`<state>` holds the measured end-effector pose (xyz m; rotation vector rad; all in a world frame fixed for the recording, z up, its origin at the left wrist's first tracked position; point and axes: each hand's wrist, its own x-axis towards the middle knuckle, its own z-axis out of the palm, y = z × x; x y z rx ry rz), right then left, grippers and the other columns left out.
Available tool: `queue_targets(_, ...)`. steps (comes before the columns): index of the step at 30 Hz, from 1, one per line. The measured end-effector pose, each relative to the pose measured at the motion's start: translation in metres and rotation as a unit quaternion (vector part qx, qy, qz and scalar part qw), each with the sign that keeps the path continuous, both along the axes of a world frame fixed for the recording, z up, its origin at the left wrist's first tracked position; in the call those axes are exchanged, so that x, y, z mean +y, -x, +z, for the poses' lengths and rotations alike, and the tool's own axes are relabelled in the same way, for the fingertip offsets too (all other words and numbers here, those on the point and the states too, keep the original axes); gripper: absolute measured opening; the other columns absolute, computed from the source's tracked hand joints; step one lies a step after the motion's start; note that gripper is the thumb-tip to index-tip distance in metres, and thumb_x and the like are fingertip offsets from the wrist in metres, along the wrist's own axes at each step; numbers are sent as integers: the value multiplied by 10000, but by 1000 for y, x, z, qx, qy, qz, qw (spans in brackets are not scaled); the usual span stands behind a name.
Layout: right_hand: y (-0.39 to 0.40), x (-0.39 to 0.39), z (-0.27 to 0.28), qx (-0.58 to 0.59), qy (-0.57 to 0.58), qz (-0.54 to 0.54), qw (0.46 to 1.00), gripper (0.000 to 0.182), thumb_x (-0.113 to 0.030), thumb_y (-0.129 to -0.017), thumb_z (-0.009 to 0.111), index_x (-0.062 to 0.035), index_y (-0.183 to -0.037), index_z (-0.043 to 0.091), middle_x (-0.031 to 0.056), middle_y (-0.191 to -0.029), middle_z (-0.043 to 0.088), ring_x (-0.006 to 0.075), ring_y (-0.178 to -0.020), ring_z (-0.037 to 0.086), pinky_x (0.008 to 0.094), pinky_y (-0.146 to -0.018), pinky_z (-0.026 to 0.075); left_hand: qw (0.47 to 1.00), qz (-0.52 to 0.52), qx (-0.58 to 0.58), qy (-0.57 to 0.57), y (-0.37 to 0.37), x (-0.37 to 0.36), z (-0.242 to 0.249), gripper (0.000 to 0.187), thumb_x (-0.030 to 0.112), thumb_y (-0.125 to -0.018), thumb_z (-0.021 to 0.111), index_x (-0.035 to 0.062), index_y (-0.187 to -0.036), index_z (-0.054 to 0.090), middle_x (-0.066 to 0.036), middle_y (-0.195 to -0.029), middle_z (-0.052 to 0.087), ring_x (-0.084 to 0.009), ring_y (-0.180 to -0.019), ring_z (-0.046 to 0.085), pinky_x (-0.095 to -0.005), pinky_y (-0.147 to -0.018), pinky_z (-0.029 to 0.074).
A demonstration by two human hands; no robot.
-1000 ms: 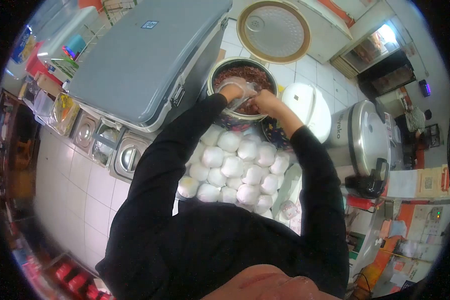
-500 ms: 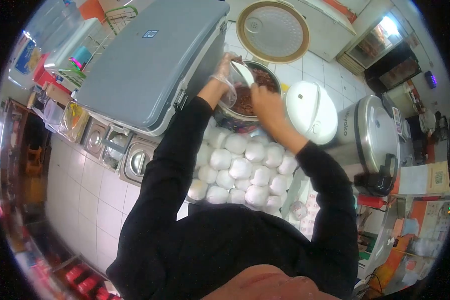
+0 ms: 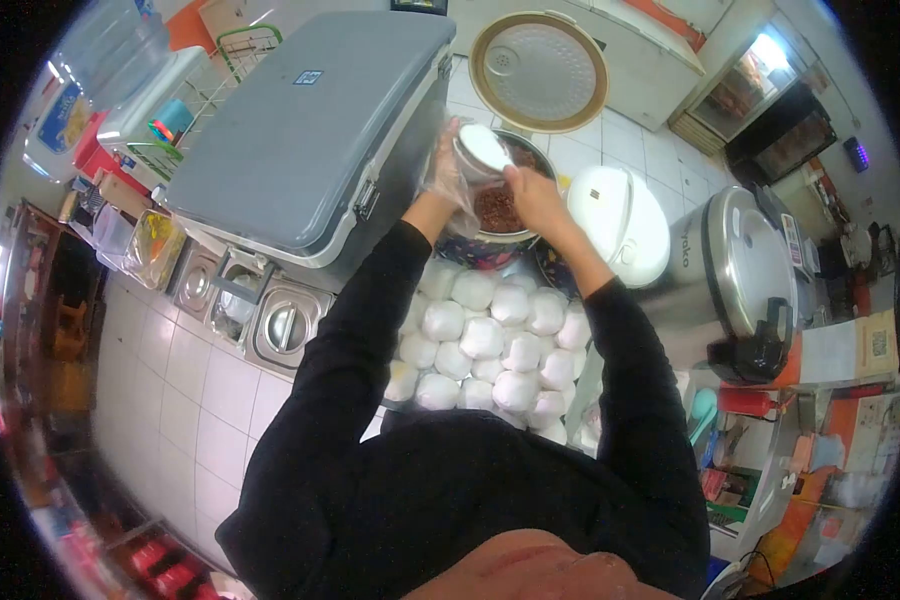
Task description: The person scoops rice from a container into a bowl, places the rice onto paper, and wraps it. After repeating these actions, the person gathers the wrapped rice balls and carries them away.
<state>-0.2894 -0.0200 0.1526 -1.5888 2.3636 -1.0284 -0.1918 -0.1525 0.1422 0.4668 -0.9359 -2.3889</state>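
Observation:
My left hand (image 3: 448, 172) wears a thin clear glove and holds a clear plastic bag open above the rice cooker pot (image 3: 500, 240). Reddish-brown rice (image 3: 494, 207) fills that pot. My right hand (image 3: 532, 193) grips a white rice paddle (image 3: 484, 148) and tips it at the mouth of the bag. Just below the pot, between my black sleeves, lies a pile of several white round wrapped rice balls (image 3: 485, 338).
A large grey lidded box (image 3: 305, 125) stands left of the pot. The cooker's open lid (image 3: 537, 72) stands behind it; a white cooker (image 3: 620, 223) and a silver cooker (image 3: 740, 270) are to the right. Steel lidded wells (image 3: 275, 325) sit at the left.
Both hands rose out of the pot: a second ago they were down in the rice, now the left holds the bag up and the right brings the paddle to it.

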Motion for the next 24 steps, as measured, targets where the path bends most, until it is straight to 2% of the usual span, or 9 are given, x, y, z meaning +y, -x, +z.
queue_targets(4,9,9,35,-41,-58,37,997,506,-360,-1000,346,63,-909,607,309,-923,608,472,-920,568,498,-826,435,999,23,8,-35,-9,6,-2,729,708,-763,528,155,-1238,512,-108,-1200,583,-289,-1089,584,-551,-857,501)
queue_targets(7,4,19,46,-98,13,-4,995,487,-389,-991,387,44,-948,607,285,-976,617,422,-951,583,427,-831,440,996,66,26,-58,-10,9,-1,700,687,-780,516,139,-1215,523,-128,-1194,581,-301,-1080,588,-556,-839,515)
queue_targets(8,1,21,35,-42,55,19,997,467,-373,-995,385,42,-920,587,275,-946,619,443,-924,574,445,-798,444,993,95,23,-65,-7,11,-4,690,682,-783,515,134,-1203,530,-126,-1177,591,-301,-1068,593,-548,-842,515)
queue_targets(9,-12,29,37,10,-23,38,999,439,-361,-1000,378,32,-900,547,286,-892,612,475,-878,566,495,-758,443,990,123,20,-73,-5,12,-7,681,676,-786,513,128,-1191,537,-123,-1161,601,-302,-1055,598,-539,-845,515)
queue_targets(10,-22,29,23,20,-40,17,999,427,-361,-1002,374,21,-893,530,292,-865,607,486,-853,563,522,-735,435,978,54,160,-124,-2,11,-6,625,641,-801,510,114,-1131,569,-109,-1079,636,-287,-1005,620,-476,-875,511)
queue_targets(13,-31,30,2,11,-67,-4,998,403,-367,-1003,369,-3,-909,512,310,-819,599,502,-805,565,568,-698,425,980,136,122,-80,0,19,-14,475,517,-845,533,90,-1044,595,-88,-938,655,-233,-880,646,-397,-805,527)
queue_targets(16,-36,30,7,13,-79,-34,996,398,-377,-1002,368,-10,-930,504,311,-816,604,509,-788,569,581,-686,429,979,119,154,-52,-4,21,-22,378,417,-873,541,81,-1037,591,-91,-963,649,-228,-890,645,-378,-815,532)
queue_targets(19,-42,27,9,8,-79,-65,995,397,-388,-1000,370,-13,-958,493,310,-825,610,516,-792,570,586,-694,435,980,165,114,14,6,15,-33,520,511,-841,523,65,-1097,595,-104,-1050,651,-242,-949,648,-390,-856,531)
queue_targets(24,-23,8,-20,26,-3,-67,997,444,-403,-1002,349,-7,-919,533,307,-829,612,507,-813,577,571,-698,439,972,202,116,2,13,21,-44,498,470,-850,543,60,-1131,567,-98,-1073,640,-235,-968,644,-394,-872,528)
